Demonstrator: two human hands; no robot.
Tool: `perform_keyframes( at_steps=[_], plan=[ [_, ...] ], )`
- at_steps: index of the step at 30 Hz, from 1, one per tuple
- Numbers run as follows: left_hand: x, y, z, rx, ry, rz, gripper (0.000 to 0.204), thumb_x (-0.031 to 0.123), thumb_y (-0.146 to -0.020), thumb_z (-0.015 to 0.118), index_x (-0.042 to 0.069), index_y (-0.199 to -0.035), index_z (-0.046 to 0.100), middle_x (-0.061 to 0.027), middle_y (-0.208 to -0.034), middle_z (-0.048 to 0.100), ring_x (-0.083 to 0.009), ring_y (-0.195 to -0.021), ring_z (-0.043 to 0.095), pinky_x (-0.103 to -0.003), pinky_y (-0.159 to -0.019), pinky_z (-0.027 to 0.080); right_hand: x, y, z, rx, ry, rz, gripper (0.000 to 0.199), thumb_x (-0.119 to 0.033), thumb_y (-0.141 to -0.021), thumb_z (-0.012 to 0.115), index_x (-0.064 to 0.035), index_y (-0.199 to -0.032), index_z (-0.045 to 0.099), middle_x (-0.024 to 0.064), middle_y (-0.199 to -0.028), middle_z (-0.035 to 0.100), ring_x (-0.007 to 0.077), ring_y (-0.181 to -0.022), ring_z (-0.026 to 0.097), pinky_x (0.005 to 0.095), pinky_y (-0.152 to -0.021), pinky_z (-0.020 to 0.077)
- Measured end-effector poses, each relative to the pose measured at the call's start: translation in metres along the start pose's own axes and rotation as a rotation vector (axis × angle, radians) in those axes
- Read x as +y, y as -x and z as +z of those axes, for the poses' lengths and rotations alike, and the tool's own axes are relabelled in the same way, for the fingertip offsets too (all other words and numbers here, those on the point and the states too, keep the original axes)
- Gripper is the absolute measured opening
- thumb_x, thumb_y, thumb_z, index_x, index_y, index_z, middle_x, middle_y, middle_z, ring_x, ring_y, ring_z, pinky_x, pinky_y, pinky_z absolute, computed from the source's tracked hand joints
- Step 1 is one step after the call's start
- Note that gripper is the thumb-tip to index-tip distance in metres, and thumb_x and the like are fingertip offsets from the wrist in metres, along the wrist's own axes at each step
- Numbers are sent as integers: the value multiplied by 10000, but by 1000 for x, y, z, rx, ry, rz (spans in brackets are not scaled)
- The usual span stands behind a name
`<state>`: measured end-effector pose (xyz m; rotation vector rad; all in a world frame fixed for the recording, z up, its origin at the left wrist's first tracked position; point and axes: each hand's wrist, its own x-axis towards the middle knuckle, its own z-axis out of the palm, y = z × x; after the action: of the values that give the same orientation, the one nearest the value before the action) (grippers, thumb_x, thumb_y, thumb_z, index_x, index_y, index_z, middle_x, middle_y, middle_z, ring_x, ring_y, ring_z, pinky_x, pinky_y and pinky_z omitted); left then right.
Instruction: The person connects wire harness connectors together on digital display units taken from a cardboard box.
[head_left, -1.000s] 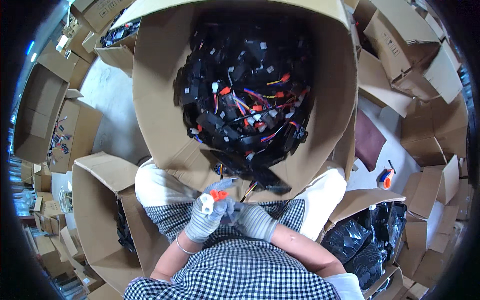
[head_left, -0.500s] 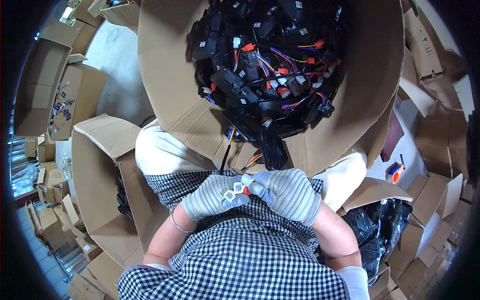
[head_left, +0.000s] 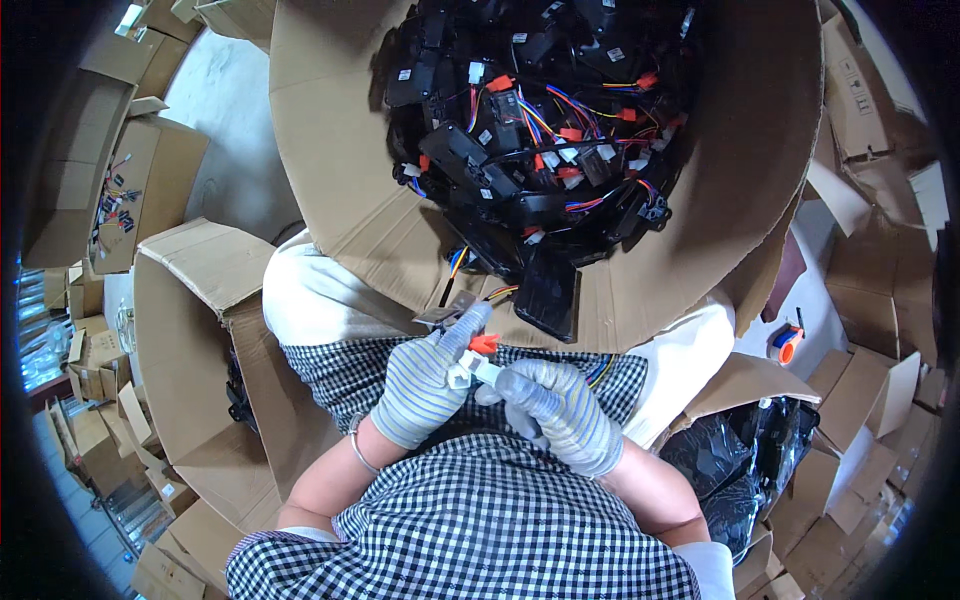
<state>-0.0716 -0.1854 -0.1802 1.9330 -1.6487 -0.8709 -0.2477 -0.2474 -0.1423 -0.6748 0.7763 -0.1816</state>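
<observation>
Both my hands wear striped grey work gloves and meet above my lap. My left hand [head_left: 428, 388] is closed on small white plug connectors [head_left: 459, 377], its index finger stretched forward beside a red connector [head_left: 484, 344]. Pinched between thumb and fingers of my right hand [head_left: 562, 412] is another white connector [head_left: 486, 370], touching those in the left. Coloured wires [head_left: 602, 371] show past the right hand. Just beyond, a black flat module [head_left: 550, 295] leans on the box flap, and a small greyish flat piece [head_left: 445, 312] lies by my left fingertips.
A large open carton [head_left: 350, 190] before me holds a heap of black modules [head_left: 465, 160] with coloured wires. Another carton [head_left: 190, 320] stands at left; black plastic wrap [head_left: 735, 450] fills one at right. An orange tape roll [head_left: 787, 346] lies on the floor, among further cartons.
My hands have drawn slightly apart. The left index finger has straightened forward, the red connector shows more fully, and the right hand has moved a little lower with its white connector.
</observation>
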Motion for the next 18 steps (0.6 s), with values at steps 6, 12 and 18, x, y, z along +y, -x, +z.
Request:
perform_keyframes(
  at_steps=[6, 12, 18],
  plan=[
    [-5, -5, 10, 130, -433, 172, 547, 273, -783, 543, 105, -1298, 463, -99, -623, 536, -274, -508, 527, -385, -478, 412, 23, -4, 6, 173, -163, -55, 429, -400, -936, 440, -11, -883, 615, -7, -519, 456, 44, -407, 365, 178, -395, 279],
    [-4, -12, 16, 204, -472, 299, 490, 347, -779, 567, 134, -1219, 544, -95, -649, 535, -294, -536, 517, -405, -488, 395, 41, -12, 1, 263, -291, -48, 362, -328, -943, 436, -8, -933, 606, -13, -552, 463, 46, -422, 366, 172, -396, 300],
    [-20, 1, 15, -79, -187, 139, 443, 342, -773, 598, 110, -1149, 575, -128, -706, 605, -330, -593, 570, -407, -544, 444, 47, -26, -14, 108, 4, 25, 363, -365, -920, 499, -20, -893, 610, 7, -558, 524, 48, -425, 438, 187, -393, 342]
  ],
)
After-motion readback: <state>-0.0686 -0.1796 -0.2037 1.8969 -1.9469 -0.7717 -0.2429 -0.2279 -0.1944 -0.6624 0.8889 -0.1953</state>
